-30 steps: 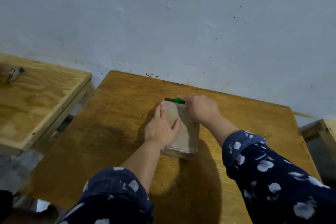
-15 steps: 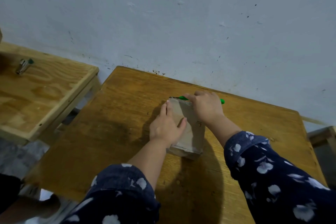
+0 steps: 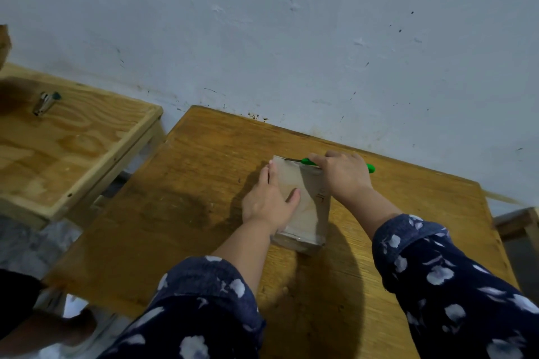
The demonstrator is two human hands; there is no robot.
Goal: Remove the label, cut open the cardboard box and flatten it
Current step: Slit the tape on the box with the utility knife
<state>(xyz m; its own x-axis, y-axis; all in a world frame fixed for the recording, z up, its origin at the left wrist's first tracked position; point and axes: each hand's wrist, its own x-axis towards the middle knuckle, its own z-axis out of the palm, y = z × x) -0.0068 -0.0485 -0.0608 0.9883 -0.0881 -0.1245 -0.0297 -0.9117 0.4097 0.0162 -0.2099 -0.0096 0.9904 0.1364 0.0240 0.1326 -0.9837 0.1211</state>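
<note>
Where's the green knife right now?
In the head view, the green knife lies along the far edge of the cardboard box, gripped by the right hand.

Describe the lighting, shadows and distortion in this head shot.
Head view: dim, bluish light; the arms cast a broad dark shadow on the table below the box; wide-angle lens bows the table edges; no glare; left hand and right hand reasonably sharp.

Bare workroom, plywood tables (scuffed), stained wall
</note>
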